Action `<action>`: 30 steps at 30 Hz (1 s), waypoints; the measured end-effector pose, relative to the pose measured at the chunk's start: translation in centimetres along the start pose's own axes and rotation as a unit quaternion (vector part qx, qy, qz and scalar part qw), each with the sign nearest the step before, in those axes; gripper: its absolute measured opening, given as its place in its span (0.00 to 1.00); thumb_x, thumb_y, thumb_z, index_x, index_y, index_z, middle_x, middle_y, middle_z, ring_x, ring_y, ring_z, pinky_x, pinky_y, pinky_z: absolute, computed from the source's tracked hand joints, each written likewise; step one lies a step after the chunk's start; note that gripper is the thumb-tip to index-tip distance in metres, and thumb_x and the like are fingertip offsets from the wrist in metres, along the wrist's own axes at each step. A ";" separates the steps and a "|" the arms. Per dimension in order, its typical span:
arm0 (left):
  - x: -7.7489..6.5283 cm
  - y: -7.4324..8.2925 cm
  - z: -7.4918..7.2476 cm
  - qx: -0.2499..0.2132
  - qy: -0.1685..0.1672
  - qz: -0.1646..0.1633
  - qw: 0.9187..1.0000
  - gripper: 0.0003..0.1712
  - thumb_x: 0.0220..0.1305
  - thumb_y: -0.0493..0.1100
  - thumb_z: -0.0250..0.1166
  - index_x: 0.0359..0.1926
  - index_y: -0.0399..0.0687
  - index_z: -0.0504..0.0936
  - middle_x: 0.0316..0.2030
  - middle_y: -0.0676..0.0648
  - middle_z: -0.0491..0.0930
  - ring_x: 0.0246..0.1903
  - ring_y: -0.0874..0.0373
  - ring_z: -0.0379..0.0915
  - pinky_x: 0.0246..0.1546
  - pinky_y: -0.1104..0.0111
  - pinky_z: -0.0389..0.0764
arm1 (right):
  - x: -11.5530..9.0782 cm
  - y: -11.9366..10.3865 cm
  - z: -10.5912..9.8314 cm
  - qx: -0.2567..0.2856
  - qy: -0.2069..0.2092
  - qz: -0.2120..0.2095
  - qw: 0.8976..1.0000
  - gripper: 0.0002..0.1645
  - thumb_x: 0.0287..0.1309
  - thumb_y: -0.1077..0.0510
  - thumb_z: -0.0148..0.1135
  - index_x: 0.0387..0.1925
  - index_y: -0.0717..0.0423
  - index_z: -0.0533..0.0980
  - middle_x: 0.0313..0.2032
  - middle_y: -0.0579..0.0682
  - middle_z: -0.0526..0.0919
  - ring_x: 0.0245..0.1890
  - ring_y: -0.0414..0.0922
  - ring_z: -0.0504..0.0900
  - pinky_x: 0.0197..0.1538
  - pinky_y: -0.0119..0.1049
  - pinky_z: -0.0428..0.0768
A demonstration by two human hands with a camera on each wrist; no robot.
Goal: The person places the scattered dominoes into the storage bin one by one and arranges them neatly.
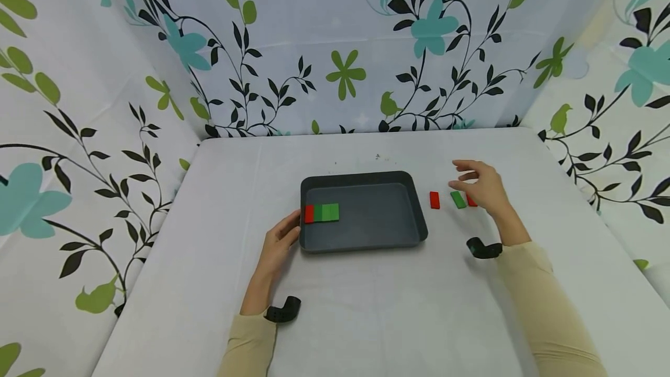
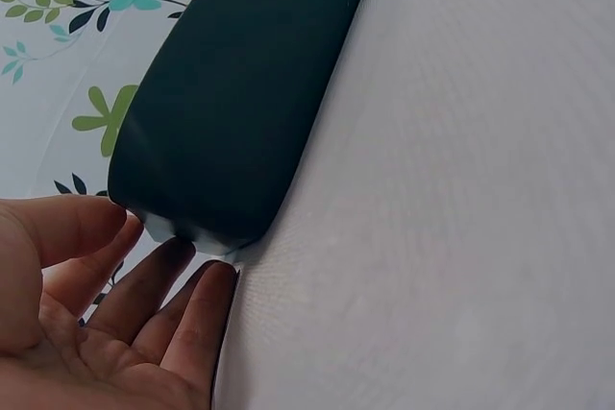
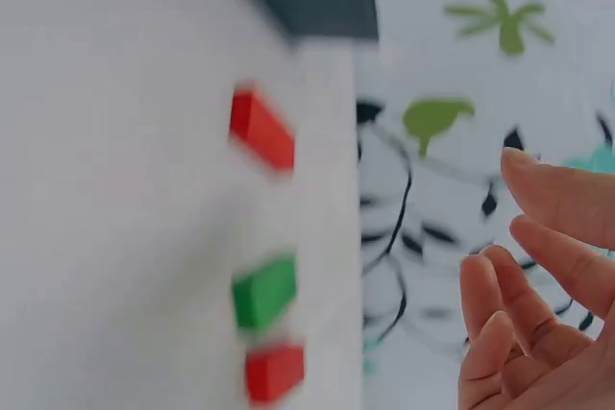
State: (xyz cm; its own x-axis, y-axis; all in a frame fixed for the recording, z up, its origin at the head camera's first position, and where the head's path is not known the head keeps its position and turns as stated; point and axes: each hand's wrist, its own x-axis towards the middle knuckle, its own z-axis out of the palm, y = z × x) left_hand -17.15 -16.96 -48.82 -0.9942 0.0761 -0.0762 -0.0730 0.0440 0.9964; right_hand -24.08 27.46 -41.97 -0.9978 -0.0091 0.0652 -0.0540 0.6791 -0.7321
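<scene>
A dark grey rectangular tray (image 1: pixel 366 237) lies on the table. Inside it, against the left wall, a red block (image 1: pixel 309 214) and green blocks (image 1: pixel 330 212) sit side by side in a row. My left hand (image 1: pixel 278 243) is at the tray's left end, its fingertips touching the outer wall in the left wrist view. To the right of the tray lie a red block (image 1: pixel 434 200), a green block (image 1: pixel 458 199) and another red block (image 1: pixel 471 200), which the right hand partly hides. Over these last two hovers my right hand (image 1: pixel 484 188), thumb and fingers apart, holding nothing.
A white cloth covers the table (image 1: pixel 366 313). Patterned curtains (image 1: pixel 345 34) in white, green, teal and black hang behind the table and on both sides. Each wrist wears a black camera, one on the left (image 1: pixel 284 310) and one on the right (image 1: pixel 484 248).
</scene>
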 end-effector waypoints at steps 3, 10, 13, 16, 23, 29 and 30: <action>0.0 0.0 0.0 0.001 0.002 -0.001 1.000 0.26 0.73 0.33 0.52 0.70 0.39 0.65 0.70 0.39 0.64 0.71 0.48 0.59 0.53 0.83 0.72 | 0.1 2.6 -1.7 -0.001 -0.015 0.035 0.999 0.35 0.64 0.57 0.62 0.70 0.60 0.63 0.64 0.67 0.68 0.59 0.64 0.72 0.55 0.54 0.78; -0.2 0.1 0.1 0.006 0.006 -0.002 1.000 0.26 0.73 0.34 0.53 0.70 0.40 0.65 0.70 0.39 0.65 0.70 0.48 0.60 0.53 0.82 0.72 | 0.3 6.5 -3.4 0.008 -0.070 0.083 0.994 0.39 0.64 0.58 0.61 0.73 0.60 0.57 0.68 0.70 0.61 0.64 0.67 0.65 0.62 0.66 0.68; -0.2 0.2 0.2 0.005 0.007 -0.005 1.000 0.26 0.73 0.34 0.53 0.70 0.41 0.66 0.70 0.40 0.65 0.70 0.50 0.60 0.53 0.83 0.72 | 0.3 7.3 -3.5 0.013 -0.094 0.085 0.992 0.41 0.63 0.59 0.62 0.73 0.61 0.57 0.68 0.71 0.60 0.64 0.67 0.64 0.63 0.65 0.66; -0.2 0.1 0.2 0.004 0.006 -0.005 1.000 0.26 0.73 0.34 0.53 0.70 0.41 0.66 0.70 0.40 0.65 0.70 0.50 0.60 0.53 0.83 0.72 | 0.2 7.8 -3.2 0.013 -0.116 0.082 0.990 0.42 0.61 0.58 0.64 0.72 0.62 0.58 0.67 0.71 0.61 0.64 0.67 0.63 0.64 0.64 0.66; -0.2 0.1 0.2 0.005 0.008 -0.005 1.000 0.26 0.73 0.34 0.53 0.70 0.41 0.66 0.70 0.40 0.65 0.70 0.50 0.61 0.52 0.83 0.72 | 0.3 8.3 -2.4 -0.007 -0.131 0.082 0.988 0.40 0.58 0.59 0.67 0.70 0.62 0.62 0.65 0.70 0.63 0.61 0.65 0.63 0.62 0.60 0.69; -0.2 0.1 0.2 0.007 0.007 -0.004 1.000 0.26 0.73 0.34 0.53 0.70 0.42 0.66 0.70 0.40 0.65 0.70 0.50 0.60 0.53 0.83 0.72 | 0.4 8.4 -2.2 -0.018 -0.128 0.083 0.988 0.39 0.58 0.58 0.67 0.68 0.64 0.64 0.63 0.70 0.63 0.60 0.65 0.63 0.61 0.60 0.69; -0.2 0.1 0.2 0.008 0.006 -0.004 1.000 0.26 0.73 0.34 0.53 0.70 0.42 0.66 0.70 0.40 0.65 0.70 0.50 0.60 0.53 0.83 0.72 | 0.4 8.4 -2.2 -0.021 -0.127 0.083 0.988 0.39 0.58 0.59 0.67 0.68 0.64 0.65 0.63 0.71 0.63 0.59 0.65 0.63 0.61 0.61 0.69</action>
State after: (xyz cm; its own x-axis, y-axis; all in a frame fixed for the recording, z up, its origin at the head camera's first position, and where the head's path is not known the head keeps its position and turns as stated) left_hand -16.96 -16.75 -48.75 -0.9944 0.0634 -0.0840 -0.0803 0.0598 0.9950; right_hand -24.85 34.79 -46.58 -0.9705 -0.0754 -0.2291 0.1072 0.7159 -0.6900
